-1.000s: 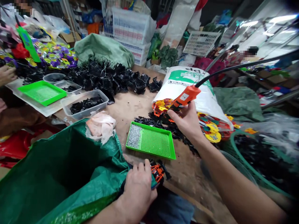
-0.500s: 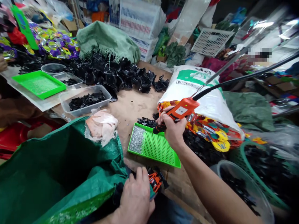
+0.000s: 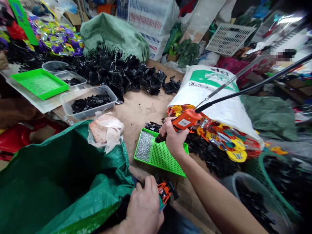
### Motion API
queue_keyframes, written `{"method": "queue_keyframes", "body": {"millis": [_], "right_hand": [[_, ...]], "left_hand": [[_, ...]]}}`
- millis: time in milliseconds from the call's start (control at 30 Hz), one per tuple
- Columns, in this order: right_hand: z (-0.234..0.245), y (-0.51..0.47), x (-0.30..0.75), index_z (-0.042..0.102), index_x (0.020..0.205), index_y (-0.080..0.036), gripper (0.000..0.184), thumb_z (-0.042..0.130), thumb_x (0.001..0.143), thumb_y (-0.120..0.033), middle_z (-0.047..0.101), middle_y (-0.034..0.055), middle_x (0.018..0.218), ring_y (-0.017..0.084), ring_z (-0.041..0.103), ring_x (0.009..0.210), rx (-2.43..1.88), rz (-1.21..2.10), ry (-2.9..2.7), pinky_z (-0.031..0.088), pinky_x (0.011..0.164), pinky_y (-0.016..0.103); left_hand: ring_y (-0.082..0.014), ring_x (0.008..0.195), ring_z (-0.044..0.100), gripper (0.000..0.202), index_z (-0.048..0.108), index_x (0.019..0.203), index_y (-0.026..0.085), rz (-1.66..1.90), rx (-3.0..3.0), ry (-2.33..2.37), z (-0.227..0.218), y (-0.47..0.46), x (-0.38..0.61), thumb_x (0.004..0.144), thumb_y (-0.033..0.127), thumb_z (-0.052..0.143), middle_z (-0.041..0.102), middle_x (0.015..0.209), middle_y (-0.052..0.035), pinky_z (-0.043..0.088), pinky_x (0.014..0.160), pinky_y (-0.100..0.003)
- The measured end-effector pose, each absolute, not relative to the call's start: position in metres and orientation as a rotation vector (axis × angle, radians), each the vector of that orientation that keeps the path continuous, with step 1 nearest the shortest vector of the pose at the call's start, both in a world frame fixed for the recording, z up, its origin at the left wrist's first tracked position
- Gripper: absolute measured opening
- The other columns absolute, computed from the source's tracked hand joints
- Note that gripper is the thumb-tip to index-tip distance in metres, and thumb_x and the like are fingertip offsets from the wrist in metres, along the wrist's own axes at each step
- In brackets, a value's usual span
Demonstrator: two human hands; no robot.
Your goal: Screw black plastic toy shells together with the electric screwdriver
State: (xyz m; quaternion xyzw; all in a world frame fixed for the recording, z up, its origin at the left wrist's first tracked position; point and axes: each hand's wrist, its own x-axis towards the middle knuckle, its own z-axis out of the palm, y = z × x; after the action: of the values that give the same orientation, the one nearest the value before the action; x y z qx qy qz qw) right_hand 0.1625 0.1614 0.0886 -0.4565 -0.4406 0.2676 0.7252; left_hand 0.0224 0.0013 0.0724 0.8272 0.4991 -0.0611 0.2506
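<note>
My right hand [image 3: 173, 138] is wrapped around an orange electric screwdriver [image 3: 183, 122] on a black cable, its tip down over the green perforated tray [image 3: 165, 159], which has small silver screws [image 3: 144, 150] piled at its left end. My left hand [image 3: 143, 208] grips an orange and black toy car [image 3: 165, 191] at the table's near edge, beside the green woven sack [image 3: 60, 185].
A white sack [image 3: 214, 94] spills coloured toy parts to the right. Black plastic parts are heaped at the back and lie in clear tubs [image 3: 89, 104]. A second green tray [image 3: 39, 84] sits far left, near another person's hand [image 3: 3, 60]. A round tub [image 3: 255, 198] stands lower right.
My right hand has brought the screwdriver down and left, from beside the white sack to over the green tray. The left hand keeps hold of the toy car.
</note>
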Motion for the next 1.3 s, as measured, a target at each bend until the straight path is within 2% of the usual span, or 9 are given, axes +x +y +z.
{"method": "queue_keyframes", "body": {"millis": [433,667,900,1100,1300], "right_hand": [[0.084,0.159,0.161,0.053,0.079,-0.020,0.021,0.068,0.083,-0.035,0.046,-0.0104,0.047,0.008,0.043,0.034,-1.035,0.589,-0.974,0.041,0.037,0.022],[0.085,0.159,0.160,0.052,0.079,-0.021,0.023,0.069,0.082,-0.037,0.045,-0.0108,0.046,0.008,0.042,0.034,-1.034,0.625,-0.960,0.041,0.036,0.022],[0.086,0.160,0.161,0.053,0.080,-0.021,0.022,0.069,0.082,-0.036,0.045,-0.0106,0.046,0.008,0.042,0.034,-1.015,0.629,-0.956,0.039,0.036,0.022],[0.102,0.151,0.163,0.054,0.081,-0.021,0.018,0.069,0.083,-0.031,0.045,-0.0110,0.048,0.007,0.041,0.034,-0.925,0.643,-0.956,0.038,0.037,0.021],[0.132,0.114,0.169,0.053,0.081,-0.022,0.019,0.070,0.083,-0.030,0.043,-0.0113,0.048,0.007,0.039,0.037,-0.939,0.641,-0.960,0.038,0.041,0.023]], "left_hand": [[-0.0342,0.097,0.064,0.071,0.045,0.140,0.005,-0.166,2.235,1.370,0.072,0.001,0.022,0.075,0.028,0.061,0.059,0.119,-0.0181,0.057,0.083,-0.045],[-0.0311,0.089,0.066,0.068,0.051,0.136,0.006,-0.142,2.350,1.395,0.068,-0.001,0.023,0.074,0.032,0.063,0.062,0.110,-0.0162,0.059,0.076,-0.040],[-0.0302,0.084,0.066,0.068,0.053,0.133,0.005,-0.040,2.424,1.442,0.060,-0.006,0.024,0.072,0.031,0.065,0.062,0.106,-0.0153,0.059,0.070,-0.039],[-0.0281,0.080,0.066,0.068,0.055,0.130,0.005,0.011,2.485,1.495,0.056,-0.010,0.026,0.069,0.031,0.067,0.061,0.101,-0.0134,0.058,0.069,-0.037],[-0.0265,0.082,0.064,0.066,0.054,0.130,0.005,-0.082,2.500,1.469,0.069,-0.007,0.027,0.070,0.028,0.068,0.059,0.104,-0.0134,0.056,0.067,-0.035]]}}
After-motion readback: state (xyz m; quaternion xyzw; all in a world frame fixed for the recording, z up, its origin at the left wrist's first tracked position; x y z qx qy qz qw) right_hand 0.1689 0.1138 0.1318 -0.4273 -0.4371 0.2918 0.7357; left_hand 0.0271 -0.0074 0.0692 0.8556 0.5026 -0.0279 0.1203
